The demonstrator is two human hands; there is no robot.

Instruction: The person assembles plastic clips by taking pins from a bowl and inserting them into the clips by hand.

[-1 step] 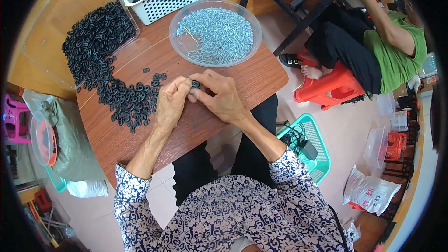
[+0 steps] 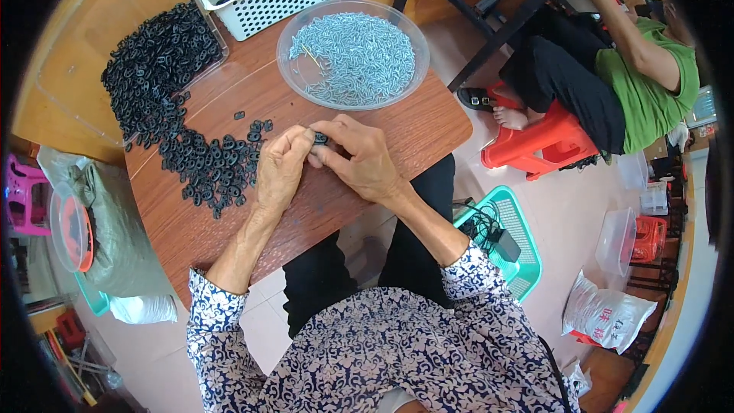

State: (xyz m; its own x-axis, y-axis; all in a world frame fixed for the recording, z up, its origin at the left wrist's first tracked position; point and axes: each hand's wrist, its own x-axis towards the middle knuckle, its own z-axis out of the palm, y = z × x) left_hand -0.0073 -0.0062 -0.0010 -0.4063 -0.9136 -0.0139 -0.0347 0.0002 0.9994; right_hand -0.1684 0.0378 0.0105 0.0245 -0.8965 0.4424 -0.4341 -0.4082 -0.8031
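Observation:
My right hand (image 2: 359, 154) pinches a small black plastic piece (image 2: 320, 138) between thumb and fingers, just above the table. Against it, the closed fingertips of my left hand (image 2: 283, 160) meet at the piece's left side; what they hold is hidden. Left of my hands, many loose black plastic pieces (image 2: 206, 164), small ovals with holes, spread across the wood. They trail back to a big heap (image 2: 157, 61) at the far left. Beyond my hands, a clear round bowl (image 2: 286, 80) holds many small silvery-blue parts (image 2: 359, 53) that look like screws.
The brown wooden table (image 2: 252, 248) has a white perforated basket (image 2: 290, 8) at its back. To the right of my legs, a green basket (image 2: 527, 260) holds a black adapter and cables. A person in green (image 2: 646, 84) sits on a red stool (image 2: 535, 145) at the right.

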